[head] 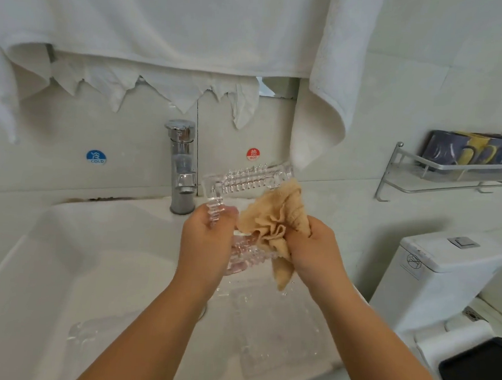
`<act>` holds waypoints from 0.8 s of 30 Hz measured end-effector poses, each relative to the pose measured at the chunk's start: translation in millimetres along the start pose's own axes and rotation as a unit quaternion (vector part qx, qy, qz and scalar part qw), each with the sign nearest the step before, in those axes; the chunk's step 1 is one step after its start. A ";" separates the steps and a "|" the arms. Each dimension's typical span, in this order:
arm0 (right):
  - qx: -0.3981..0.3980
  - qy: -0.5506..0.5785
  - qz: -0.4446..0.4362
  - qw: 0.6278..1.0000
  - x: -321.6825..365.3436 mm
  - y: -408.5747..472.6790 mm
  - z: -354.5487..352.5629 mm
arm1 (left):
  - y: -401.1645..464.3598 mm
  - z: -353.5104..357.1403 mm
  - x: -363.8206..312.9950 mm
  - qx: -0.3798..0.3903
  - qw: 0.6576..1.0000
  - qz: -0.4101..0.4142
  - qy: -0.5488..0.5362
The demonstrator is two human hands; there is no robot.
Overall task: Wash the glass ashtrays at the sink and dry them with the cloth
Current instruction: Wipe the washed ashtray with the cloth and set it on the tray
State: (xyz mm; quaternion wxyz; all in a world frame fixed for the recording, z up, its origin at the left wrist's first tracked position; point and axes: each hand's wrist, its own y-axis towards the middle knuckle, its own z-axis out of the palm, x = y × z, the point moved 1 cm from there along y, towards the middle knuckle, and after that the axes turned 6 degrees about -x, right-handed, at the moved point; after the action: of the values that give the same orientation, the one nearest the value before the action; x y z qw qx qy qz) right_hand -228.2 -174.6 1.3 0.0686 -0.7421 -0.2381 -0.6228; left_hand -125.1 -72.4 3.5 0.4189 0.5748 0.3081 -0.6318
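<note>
My left hand (207, 240) grips the glass ashtray (244, 186) by its lower edge, tilted above the sink (63, 266). My right hand (314, 246) bunches the tan cloth (274, 217), pressing it into the ashtray. More ashtrays (273, 332) lie in the sink.

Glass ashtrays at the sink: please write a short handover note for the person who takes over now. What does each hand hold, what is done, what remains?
Left hand grips a glass ashtray, tilted up above the sink.
Right hand holds the tan cloth bunched against it.
Faucet shows no running water.
Done: this ashtray appears washed; drying is under way.
Left: two more ashtrays lie in the basin, not yet dried.
</note>
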 end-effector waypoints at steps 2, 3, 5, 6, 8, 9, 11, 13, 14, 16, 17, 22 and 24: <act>-0.020 -0.032 -0.017 0.999 1.3 11.1 -9.6 | 6.0 -1.3 -3.3 0.069 0.993 -0.090 -0.026; -0.013 -0.052 -0.022 0.998 3.1 16.2 -14.9 | 10.2 -4.0 -4.3 0.101 0.987 -0.125 -0.026; 0.024 -0.085 -0.030 0.996 10.8 22.6 -26.0 | 15.7 -10.0 -8.7 0.157 0.975 -0.154 -0.021; 0.044 -0.095 -0.038 0.994 15.2 25.1 -30.6 | 17.0 -12.6 -11.4 0.181 0.971 -0.154 -0.017; 0.071 -0.117 -0.053 0.989 22.7 28.2 -37.0 | 16.5 -16.0 -16.0 0.223 0.965 -0.140 0.003; 0.076 -0.122 -0.057 0.988 24.1 29.5 -37.7 | 15.0 -16.5 -17.4 0.241 0.962 -0.130 0.022; 0.070 -0.119 -0.057 0.989 24.0 30.6 -34.3 | 10.8 -14.8 -17.2 0.260 0.957 -0.115 0.056; 0.036 -0.109 -0.062 0.991 20.5 28.9 -28.3 | 7.4 -10.4 -13.4 0.235 0.965 -0.098 0.068; 0.010 -0.102 -0.068 0.992 18.1 26.9 -24.2 | 6.2 -7.9 -11.1 0.213 0.971 -0.084 0.067; -0.031 -0.082 -0.079 0.993 12.7 21.6 -14.0 | 5.2 -4.1 -6.8 0.180 0.981 -0.056 0.053; -0.045 -0.075 -0.072 0.994 10.3 18.8 -9.5 | 4.7 -3.2 -4.9 0.168 0.984 -0.044 0.046; -0.074 -0.066 -0.038 0.994 8.7 9.9 -4.3 | 2.0 1.0 0.8 0.119 0.992 0.009 0.031; -0.044 -0.080 -0.040 0.995 8.3 3.4 -1.3 | 1.7 1.5 -0.3 0.092 0.996 -0.013 0.000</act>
State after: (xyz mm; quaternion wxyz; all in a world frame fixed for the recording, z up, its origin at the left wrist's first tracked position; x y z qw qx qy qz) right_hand -227.0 -175.9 10.1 -0.0086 -0.7817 -0.2443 -0.5737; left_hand -124.3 -74.5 4.1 0.3563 0.6064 0.2562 -0.6631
